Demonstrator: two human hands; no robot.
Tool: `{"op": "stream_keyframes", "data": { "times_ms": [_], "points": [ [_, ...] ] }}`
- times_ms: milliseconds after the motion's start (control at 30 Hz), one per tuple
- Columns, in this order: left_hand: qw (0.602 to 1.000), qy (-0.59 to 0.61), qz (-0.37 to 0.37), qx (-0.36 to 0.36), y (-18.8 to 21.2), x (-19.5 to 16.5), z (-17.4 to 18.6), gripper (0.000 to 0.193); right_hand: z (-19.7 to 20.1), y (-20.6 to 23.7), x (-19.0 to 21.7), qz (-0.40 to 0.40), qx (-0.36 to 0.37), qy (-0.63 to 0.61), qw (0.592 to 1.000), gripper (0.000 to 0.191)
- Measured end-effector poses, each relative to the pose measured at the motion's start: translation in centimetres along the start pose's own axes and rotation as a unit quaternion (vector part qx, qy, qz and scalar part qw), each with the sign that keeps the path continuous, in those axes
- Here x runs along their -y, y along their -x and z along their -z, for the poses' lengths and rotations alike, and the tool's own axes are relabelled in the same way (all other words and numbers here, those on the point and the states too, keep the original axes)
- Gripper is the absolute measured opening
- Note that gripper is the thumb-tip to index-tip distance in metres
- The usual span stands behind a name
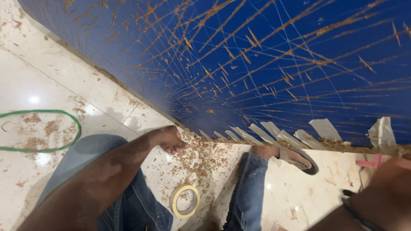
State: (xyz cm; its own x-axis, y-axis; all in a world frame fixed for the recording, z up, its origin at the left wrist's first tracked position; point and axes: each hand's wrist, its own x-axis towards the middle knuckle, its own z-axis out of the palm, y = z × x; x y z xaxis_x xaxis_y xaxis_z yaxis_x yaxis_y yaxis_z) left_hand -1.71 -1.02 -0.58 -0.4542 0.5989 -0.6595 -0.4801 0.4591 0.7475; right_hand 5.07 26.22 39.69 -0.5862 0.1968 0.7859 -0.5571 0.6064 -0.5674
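Glossy blue board, polished stone floor, wood dust everywhere

The blue panel has a smooth, shiny laminate-like face, crossed with thin scored lines and streaks of brown glue or sawdust; matt paper tape strips curl along its lower edge. The floor is pale, polished stone tile that mirrors the lamps, littered with rough wood shavings. A roll of masking tape looks like dull cream paper. The jeans are worn blue denim, the sandal matt brown, and the green cord smooth.

place: probably carpentry worksite | signs: sawdust on tile floor, taped blue panel
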Motion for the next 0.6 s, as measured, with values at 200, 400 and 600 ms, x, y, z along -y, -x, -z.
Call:
{"op": "stream_keyframes", "data": {
  "times_ms": [200, 400, 600],
  "points": [
    [1.0, 0.026, -0.005, 0.008, 0.2, 0.2, 0.1, 0.036, -3.9, 1.8, -0.7, -0.002, -0.047, -0.076, 0.996, 0.042],
    [1.0, 0.021, -0.008, 0.001, 0.3, 0.4, 0.0, 0.035, -6.8, 3.3, -0.3, 0.004, -0.076, -0.108, 0.991, 0.046],
    [1.0, 0.012, -0.009, 0.005, 0.2, 0.2, -0.1, 0.038, -6.6, 1.9, 0.2, 0.025, -0.084, -0.091, 0.992, 0.051]
  ]
}}
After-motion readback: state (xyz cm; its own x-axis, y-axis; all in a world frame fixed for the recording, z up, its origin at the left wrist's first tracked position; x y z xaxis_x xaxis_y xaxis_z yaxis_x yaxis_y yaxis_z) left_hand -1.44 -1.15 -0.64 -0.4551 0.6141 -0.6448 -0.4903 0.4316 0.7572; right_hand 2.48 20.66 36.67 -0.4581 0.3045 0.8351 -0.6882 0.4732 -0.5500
